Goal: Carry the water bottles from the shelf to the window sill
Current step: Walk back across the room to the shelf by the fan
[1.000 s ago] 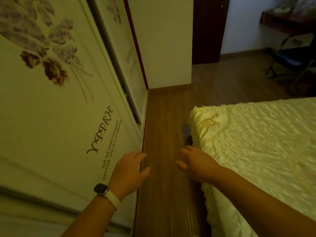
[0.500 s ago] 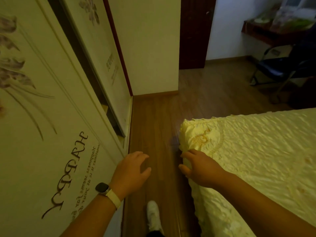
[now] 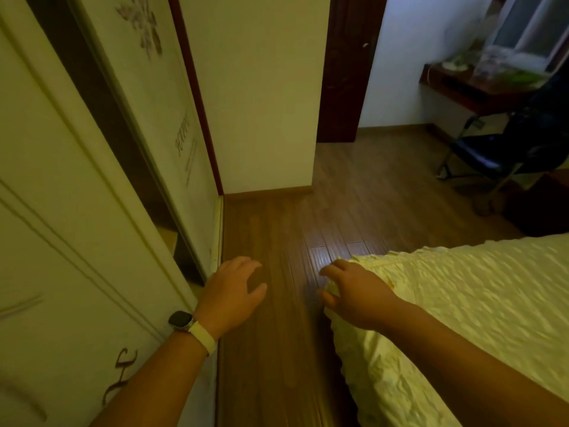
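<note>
No water bottle shows clearly in this view. My left hand (image 3: 232, 292), with a watch on its wrist, hovers empty over the wooden floor beside the wardrobe, fingers apart. My right hand (image 3: 354, 292) is also empty with fingers spread, held over the near corner of the bed. A dark wooden ledge (image 3: 462, 87) under a window (image 3: 529, 29) stands at the far right and bears blurred clear and green items that I cannot identify.
A pale sliding wardrobe (image 3: 77, 211) with flower prints fills the left, its door partly open. A bed with a yellow quilt (image 3: 477, 303) fills the right. A narrow strip of wooden floor (image 3: 277, 226) runs between them toward a dark door (image 3: 345, 72) and a folding chair (image 3: 492, 155).
The view has advanced along the floor strip and swung right; the window ledge and chair show more fully. Both hands stay empty in front of me.
</note>
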Tool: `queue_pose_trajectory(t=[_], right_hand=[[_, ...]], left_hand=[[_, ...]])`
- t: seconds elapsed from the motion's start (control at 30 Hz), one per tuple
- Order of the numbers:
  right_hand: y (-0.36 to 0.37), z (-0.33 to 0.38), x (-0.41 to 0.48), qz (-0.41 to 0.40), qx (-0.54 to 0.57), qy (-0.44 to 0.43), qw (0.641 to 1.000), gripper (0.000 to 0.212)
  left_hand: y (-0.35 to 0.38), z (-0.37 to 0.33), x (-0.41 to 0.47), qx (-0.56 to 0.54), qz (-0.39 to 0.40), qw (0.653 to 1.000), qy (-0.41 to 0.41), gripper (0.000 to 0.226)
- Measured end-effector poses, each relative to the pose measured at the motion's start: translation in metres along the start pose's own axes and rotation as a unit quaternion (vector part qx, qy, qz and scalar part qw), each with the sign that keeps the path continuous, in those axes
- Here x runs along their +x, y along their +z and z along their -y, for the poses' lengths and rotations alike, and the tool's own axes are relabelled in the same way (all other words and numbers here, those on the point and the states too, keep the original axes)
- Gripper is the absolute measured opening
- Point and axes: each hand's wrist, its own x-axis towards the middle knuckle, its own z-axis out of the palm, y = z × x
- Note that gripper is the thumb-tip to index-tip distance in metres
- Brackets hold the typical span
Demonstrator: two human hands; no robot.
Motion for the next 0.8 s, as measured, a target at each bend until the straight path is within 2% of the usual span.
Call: queue_pose_trajectory(t=[0.4,0.6,0.8], right_hand=[[-0.004,-0.062,0.156,-0.008,0.015,0.010,1.000,0.049],[-0.001,-0.112,0.278,0.015,0.037,-0.024,0.999,0.052],[-0.046,-0.182,0.378,0.009,0.045,-0.020,0.999,0.053]], left_hand=[[0.001,0.025,0.156,0.023,0.026,0.999,0.022,0.050],[0.005,0.035,0.267,0.062,0.040,0.997,0.004,0.052],[-0.006,0.007,0.397,0.080,0.038,0.996,0.017,0.051]])
